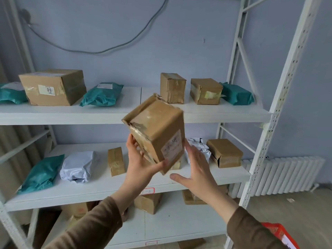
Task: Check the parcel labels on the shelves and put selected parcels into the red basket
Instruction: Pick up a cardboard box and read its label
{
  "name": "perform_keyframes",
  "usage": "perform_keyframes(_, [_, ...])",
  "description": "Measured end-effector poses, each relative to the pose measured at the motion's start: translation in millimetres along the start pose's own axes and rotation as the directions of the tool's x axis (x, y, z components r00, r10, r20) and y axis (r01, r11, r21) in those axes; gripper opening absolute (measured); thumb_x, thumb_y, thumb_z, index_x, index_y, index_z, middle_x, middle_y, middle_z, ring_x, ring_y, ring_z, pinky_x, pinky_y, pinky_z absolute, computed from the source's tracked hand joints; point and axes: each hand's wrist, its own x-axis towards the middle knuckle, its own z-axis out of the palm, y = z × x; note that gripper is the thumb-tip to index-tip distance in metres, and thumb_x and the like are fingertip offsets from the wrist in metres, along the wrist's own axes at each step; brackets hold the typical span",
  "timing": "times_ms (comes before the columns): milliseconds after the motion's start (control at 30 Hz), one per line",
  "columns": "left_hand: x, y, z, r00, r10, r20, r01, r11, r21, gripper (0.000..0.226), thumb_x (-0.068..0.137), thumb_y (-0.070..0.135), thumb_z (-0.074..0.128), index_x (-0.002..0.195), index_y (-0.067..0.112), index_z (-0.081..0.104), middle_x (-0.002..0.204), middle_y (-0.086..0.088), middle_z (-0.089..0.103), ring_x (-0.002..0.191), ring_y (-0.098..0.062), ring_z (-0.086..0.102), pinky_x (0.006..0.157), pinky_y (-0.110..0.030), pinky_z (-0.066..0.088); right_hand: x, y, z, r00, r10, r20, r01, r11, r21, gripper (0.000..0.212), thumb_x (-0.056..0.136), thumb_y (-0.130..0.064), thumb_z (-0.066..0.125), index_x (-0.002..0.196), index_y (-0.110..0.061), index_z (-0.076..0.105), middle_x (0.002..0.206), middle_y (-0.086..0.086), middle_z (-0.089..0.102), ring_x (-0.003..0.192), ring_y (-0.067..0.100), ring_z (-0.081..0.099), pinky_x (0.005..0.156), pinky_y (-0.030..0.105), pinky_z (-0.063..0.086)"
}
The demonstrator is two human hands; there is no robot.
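Observation:
A taped brown cardboard parcel (158, 130) is held tilted in the air in front of the shelves, its pale label facing right and towards me. My left hand (142, 162) grips its lower left side from beneath. My right hand (195, 169) is spread with fingers apart just right of the parcel's lower corner; whether it touches the box is unclear. A corner of the red basket (280, 234) shows at the bottom right, partly behind my right sleeve.
White metal shelves (125, 115) hold more parcels: a large box marked 60 (53, 87), teal bags (102, 94), two small boxes (205, 90) on top; teal and white bags (77, 166) and small boxes (224, 152) on the middle shelf. A radiator (287, 175) stands at right.

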Motion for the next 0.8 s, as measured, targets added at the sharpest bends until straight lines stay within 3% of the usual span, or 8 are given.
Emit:
perform_keyframes(133, [8.0,-25.9,-14.4,0.967,0.256,0.02,-0.246,0.903,0.353,0.127,0.065,0.03,0.098,0.158,0.023,0.012,0.155,0.007,0.026,0.148,-0.016,0.035,0.121,-0.035,0.038,-0.4,9.0,14.2,0.999,-0.02,-0.027,0.022,0.997,0.075,0.086,0.087,-0.04,0.078,0.151,-0.043,0.021,0.151,-0.025,0.027,0.142,0.0,0.028,0.115,0.025,0.03])
perform_keyframes(200, [10.0,-30.3,-17.3,0.947,0.316,0.052,-0.308,0.857,0.412,0.126,0.065,0.04,0.095,0.157,0.006,0.015,0.153,-0.001,0.029,0.145,-0.017,0.036,0.119,-0.024,0.035,1.0,10.9,18.4,0.998,0.009,-0.069,-0.004,0.997,0.08,0.077,0.088,-0.036,0.078,0.148,-0.035,0.029,0.141,-0.027,0.032,0.136,0.001,0.034,0.107,0.019,0.032])
perform_keyframes(267, [11.1,-25.5,-17.2,0.97,0.235,0.064,-0.244,0.928,0.282,0.123,0.066,0.027,0.096,0.157,0.008,0.015,0.15,0.013,0.035,0.14,-0.001,0.041,0.111,-0.012,0.038,3.7,11.7,18.0,0.991,0.026,-0.129,-0.007,0.99,0.141,0.071,0.09,-0.034,0.075,0.145,-0.043,0.03,0.138,-0.039,0.031,0.133,-0.01,0.034,0.104,0.01,0.028])
perform_keyframes(367, [23.9,-22.7,-24.1,0.994,-0.045,0.101,0.061,0.985,-0.161,0.106,0.074,0.022,0.091,0.157,0.027,0.026,0.15,0.007,0.054,0.135,-0.012,0.056,0.104,-0.031,0.052,8.3,7.4,9.0,0.973,-0.046,-0.226,0.095,0.973,0.212,0.055,0.095,-0.042,0.064,0.143,-0.049,0.038,0.142,-0.043,0.037,0.139,-0.008,0.035,0.11,0.009,0.03])
perform_keyframes(500, [38.2,-22.7,-34.1,0.915,-0.342,0.216,0.401,0.707,-0.582,0.052,0.09,0.036,0.06,0.139,0.019,0.058,0.13,-0.008,0.073,0.112,-0.026,0.072,0.094,-0.047,0.054,10.5,-12.9,-1.8,0.967,-0.116,-0.228,0.191,0.921,0.34,0.058,0.097,-0.057,0.053,0.148,-0.031,0.049,0.148,-0.021,0.051,0.142,0.012,0.045,0.115,0.03,0.037])
perform_keyframes(633, [43.8,-35.7,-40.9,0.862,-0.44,0.253,0.465,0.487,-0.739,0.047,0.091,0.048,0.053,0.125,0.018,0.067,0.118,-0.011,0.072,0.101,-0.029,0.07,0.107,-0.051,0.044,12.3,-37.8,-0.8,0.97,-0.156,-0.185,0.228,0.844,0.486,0.059,0.099,-0.058,0.048,0.149,-0.027,0.048,0.152,-0.011,0.052,0.144,0.012,0.046,0.117,0.028,0.037])
perform_keyframes(733, [51.7,-38.7,-40.2,0.846,-0.479,0.234,0.476,0.481,-0.736,0.046,0.095,0.052,0.05,0.122,0.02,0.069,0.116,-0.012,0.072,0.1,-0.03,0.069,0.106,-0.051,0.045,23.4,-38.6,0.5,0.984,-0.053,-0.171,0.133,0.857,0.499,0.056,0.096,-0.065,0.047,0.145,-0.039,0.052,0.154,-0.022,0.046,0.15,0.004,0.034,0.122,0.037,0.031])
perform_keyframes(800, [59.8,-29.7,-38.5,0.849,-0.479,0.223,0.482,0.528,-0.699,0.044,0.098,0.052,0.049,0.12,0.02,0.069,0.112,-0.011,0.075,0.097,-0.027,0.071,0.104,-0.048,0.048,34.8,-39.0,-2.7,0.998,0.03,-0.048,0.001,0.837,0.547,0.066,0.083,-0.083,0.051,0.141,-0.053,0.05,0.154,-0.027,0.044,0.147,-0.005,0.033,0.123,0.04,0.031])
